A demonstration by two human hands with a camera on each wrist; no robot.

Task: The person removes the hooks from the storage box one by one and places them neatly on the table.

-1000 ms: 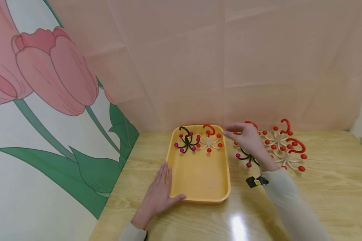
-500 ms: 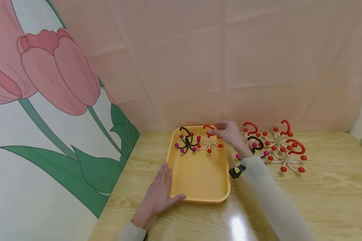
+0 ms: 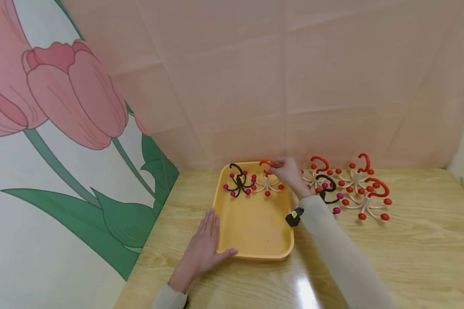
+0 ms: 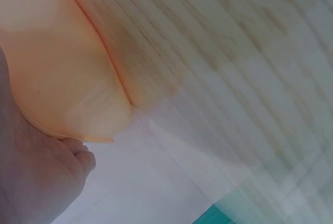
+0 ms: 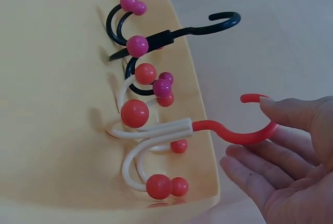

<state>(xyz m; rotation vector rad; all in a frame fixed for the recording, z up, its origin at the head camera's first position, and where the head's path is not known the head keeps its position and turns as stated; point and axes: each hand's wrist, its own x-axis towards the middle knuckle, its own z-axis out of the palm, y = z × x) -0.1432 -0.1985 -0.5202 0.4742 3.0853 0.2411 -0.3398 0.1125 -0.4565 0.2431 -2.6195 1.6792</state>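
Observation:
A yellow tray (image 3: 253,223) lies on the table. My left hand (image 3: 201,249) rests with straight fingers along its left side, thumb at the front rim; in the left wrist view the hand (image 4: 44,172) touches the tray's edge. At the tray's back right stands a white multi-arm hanging hook (image 3: 267,184) with red balls and a red top hook. My right hand (image 3: 289,174) pinches that red top between thumb and fingers, as the right wrist view shows on the red hook (image 5: 242,134). Beside it stands a black hanging hook (image 5: 158,41) with magenta balls.
Right of the tray stand several more hanging hooks: a black one (image 3: 324,195) and white ones with red tops, such as the white hanging hook (image 3: 366,205). A peach sheet (image 3: 286,86) hangs behind the wooden table (image 3: 421,223). A tulip mural (image 3: 73,94) covers the left wall.
My right hand has moved left from above the hooks beside the tray to the red top of the white hanging hook inside the tray. My left hand has stayed in place.

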